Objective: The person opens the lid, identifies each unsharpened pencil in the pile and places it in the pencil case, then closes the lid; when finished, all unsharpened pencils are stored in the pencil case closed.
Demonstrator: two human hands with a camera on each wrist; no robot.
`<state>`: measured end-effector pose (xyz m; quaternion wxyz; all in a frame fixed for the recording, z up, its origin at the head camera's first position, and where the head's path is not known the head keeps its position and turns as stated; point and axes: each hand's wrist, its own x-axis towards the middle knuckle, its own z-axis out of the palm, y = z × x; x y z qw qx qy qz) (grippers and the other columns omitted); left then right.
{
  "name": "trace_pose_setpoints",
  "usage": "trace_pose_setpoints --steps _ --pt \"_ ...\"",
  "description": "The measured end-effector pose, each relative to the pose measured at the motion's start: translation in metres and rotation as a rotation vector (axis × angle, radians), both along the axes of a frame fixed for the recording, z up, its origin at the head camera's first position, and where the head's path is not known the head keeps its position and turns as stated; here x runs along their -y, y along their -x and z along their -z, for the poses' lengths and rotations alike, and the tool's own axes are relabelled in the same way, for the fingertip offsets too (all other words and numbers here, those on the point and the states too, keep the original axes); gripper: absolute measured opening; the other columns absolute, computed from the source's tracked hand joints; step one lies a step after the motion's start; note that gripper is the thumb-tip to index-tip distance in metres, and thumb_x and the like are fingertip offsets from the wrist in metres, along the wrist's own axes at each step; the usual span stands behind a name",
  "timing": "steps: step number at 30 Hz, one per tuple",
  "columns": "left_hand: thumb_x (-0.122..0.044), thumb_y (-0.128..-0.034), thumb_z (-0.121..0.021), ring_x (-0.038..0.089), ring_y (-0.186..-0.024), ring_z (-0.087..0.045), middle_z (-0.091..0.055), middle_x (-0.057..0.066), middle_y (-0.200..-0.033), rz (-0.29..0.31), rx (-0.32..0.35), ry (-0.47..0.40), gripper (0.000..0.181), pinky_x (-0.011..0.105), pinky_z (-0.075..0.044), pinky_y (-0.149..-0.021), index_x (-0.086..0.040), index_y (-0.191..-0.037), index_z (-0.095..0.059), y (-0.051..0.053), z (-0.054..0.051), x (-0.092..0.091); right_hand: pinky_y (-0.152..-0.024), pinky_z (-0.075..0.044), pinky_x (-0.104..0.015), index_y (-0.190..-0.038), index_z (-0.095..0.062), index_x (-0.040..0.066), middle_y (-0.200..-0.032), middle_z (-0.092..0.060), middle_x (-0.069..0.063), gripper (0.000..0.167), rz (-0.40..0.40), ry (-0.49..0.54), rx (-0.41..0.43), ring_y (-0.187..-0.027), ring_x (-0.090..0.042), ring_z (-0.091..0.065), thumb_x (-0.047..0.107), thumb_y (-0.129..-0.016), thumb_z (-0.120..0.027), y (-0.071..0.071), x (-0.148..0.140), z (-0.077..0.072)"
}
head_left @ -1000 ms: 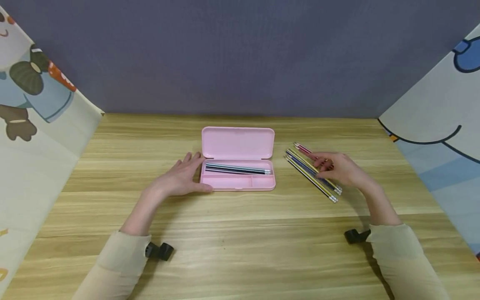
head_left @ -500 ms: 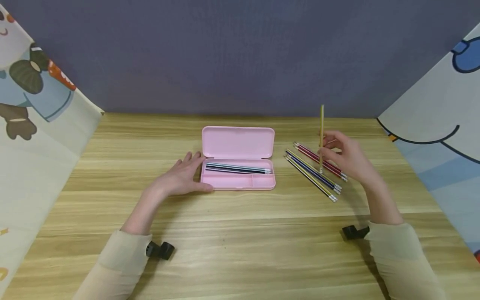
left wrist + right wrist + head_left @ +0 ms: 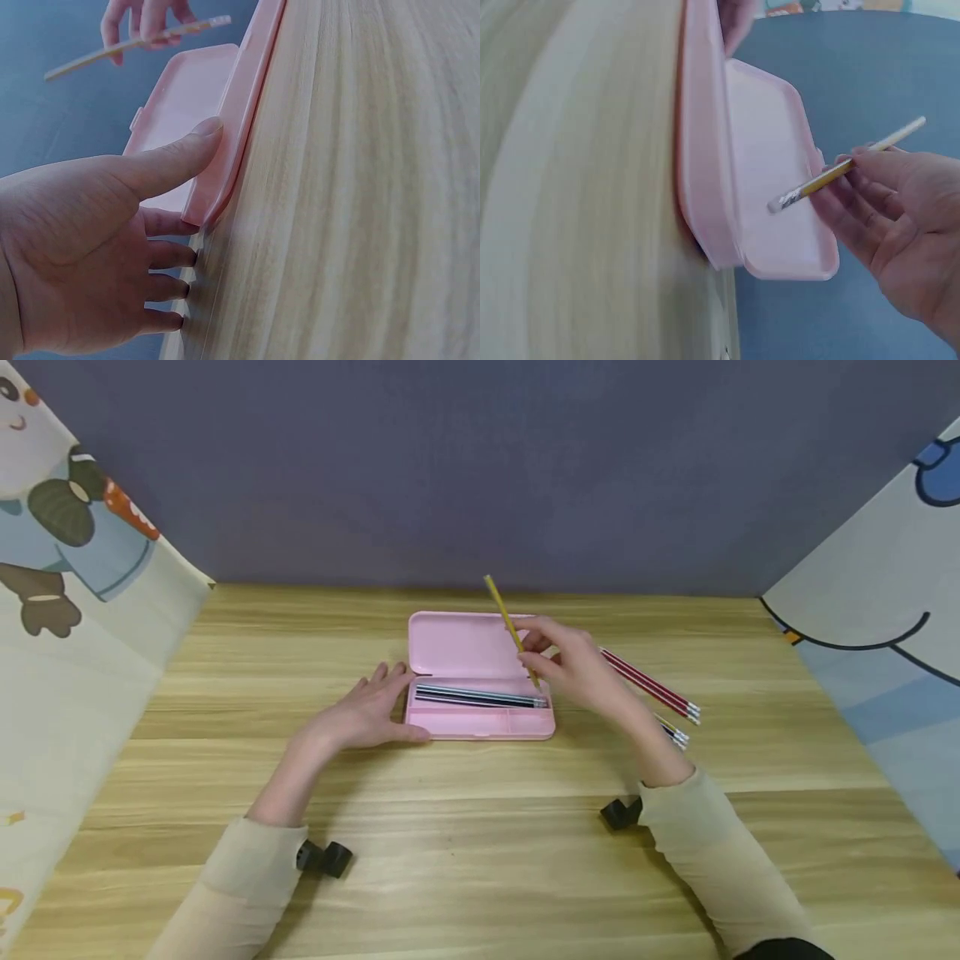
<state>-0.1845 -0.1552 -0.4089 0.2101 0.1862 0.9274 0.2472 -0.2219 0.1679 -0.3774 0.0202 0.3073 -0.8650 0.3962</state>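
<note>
A pink pencil case [image 3: 457, 723] lies on the table with its lid [image 3: 457, 643] raised behind it. Dark, silvery-striped pencils [image 3: 472, 696] fill part of its long rear compartment. My left hand [image 3: 360, 710] rests against the case's left end, thumb along the front wall and straight fingers spread at the side. Over the case's right part, my right hand [image 3: 577, 668] pinches a yellow pencil [image 3: 504, 610] between thumb and fingers. That pencil is tilted, its eraser end [image 3: 784, 201] lower, apart from the case.
To the right lie red pencils [image 3: 652, 685] and, half hidden beneath my right forearm, pencils with white erasers [image 3: 677, 735]. The case's front compartments hold nothing visible. A dark blue panel [image 3: 480, 477] rises behind the table [image 3: 450, 860], with printed panels on both sides.
My right hand has picked the yellow pencil out of the loose pile, lifted it, and carried it left over the case. My left hand has stayed at the case's end.
</note>
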Motion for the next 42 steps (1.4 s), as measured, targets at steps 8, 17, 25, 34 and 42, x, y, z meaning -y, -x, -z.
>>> trace_pose_setpoints --steps 8,17,25,34,42 --pt "-0.054 -0.0897 -0.073 0.049 -0.159 0.002 -0.006 0.028 -0.171 0.001 -0.014 0.015 0.097 0.066 -0.003 -0.13 -0.017 -0.164 -0.023 0.0 0.0 0.0 -0.083 -0.063 -0.035 -0.137 -0.067 0.013 -0.106 -0.075 -0.008 0.042 -0.085 -0.219 0.041 -0.097 -0.018 -0.071 0.002 -0.096 -0.069 -0.001 0.013 0.011" --pt "-0.054 -0.0902 -0.072 0.05 -0.159 0.002 -0.005 0.029 -0.17 0.0 -0.005 0.009 0.098 0.066 -0.003 -0.13 -0.015 -0.165 -0.022 0.0 0.0 0.0 -0.083 -0.063 -0.035 -0.131 -0.071 0.01 -0.107 -0.076 -0.007 0.05 -0.173 -0.323 0.03 -0.096 -0.019 -0.071 -0.016 -0.09 -0.061 -0.006 0.022 0.021" --pt "-0.052 -0.0904 -0.073 0.049 -0.159 0.003 -0.004 0.028 -0.171 -0.001 -0.001 0.009 0.098 0.066 -0.002 -0.13 -0.016 -0.165 -0.021 -0.001 -0.001 0.001 -0.088 -0.063 -0.038 -0.135 -0.068 0.007 -0.111 -0.077 -0.009 0.049 -0.152 -0.309 0.075 -0.101 -0.022 -0.073 -0.015 -0.091 -0.062 -0.01 0.014 0.017" --pt "-0.054 -0.0909 -0.072 0.049 -0.159 0.003 -0.004 0.028 -0.171 -0.002 0.003 -0.003 0.099 0.066 -0.001 -0.13 -0.014 -0.165 -0.019 -0.002 0.0 -0.001 -0.082 -0.061 -0.029 -0.128 -0.072 0.01 -0.107 -0.077 -0.012 0.032 0.074 -0.173 0.075 -0.099 -0.02 -0.07 0.001 -0.098 -0.066 -0.007 -0.047 -0.008" --pt "-0.052 -0.0909 -0.073 0.048 -0.159 0.003 -0.003 0.027 -0.171 -0.015 0.002 0.001 0.1 0.064 -0.001 -0.13 -0.014 -0.165 -0.019 -0.003 -0.001 0.001 -0.076 -0.054 -0.01 -0.14 -0.062 0.01 -0.114 -0.073 -0.017 0.045 0.163 -0.147 0.108 -0.095 -0.001 -0.065 0.003 -0.096 -0.07 -0.009 -0.117 -0.005"
